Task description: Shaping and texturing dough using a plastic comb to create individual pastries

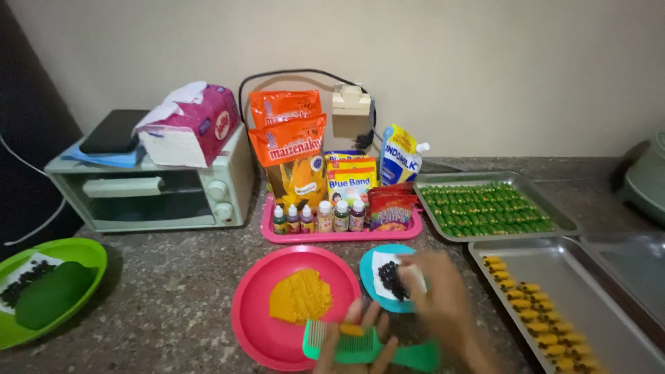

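My left hand point(353, 343) holds a green comb point(346, 339) over the near edge of a pink plate point(253, 312), with a small piece of orange dough point(351, 330) lying on the comb's teeth. A lump of orange dough point(300, 296) sits in the middle of the plate. My right hand point(443, 298), blurred, reaches over a small teal plate point(367, 270) that carries a white paper with small dark bits point(391, 277). Its fingertips are at those bits; whether they pinch any is unclear.
A steel tray point(568, 277) on the right holds a row of orange shaped pieces point(533, 315); behind it another tray point(499, 179) is full of green ones. A pink tray point(332, 235) holds packets and colouring bottles. A small oven point(152, 187) and green plate point(76, 253) are left.
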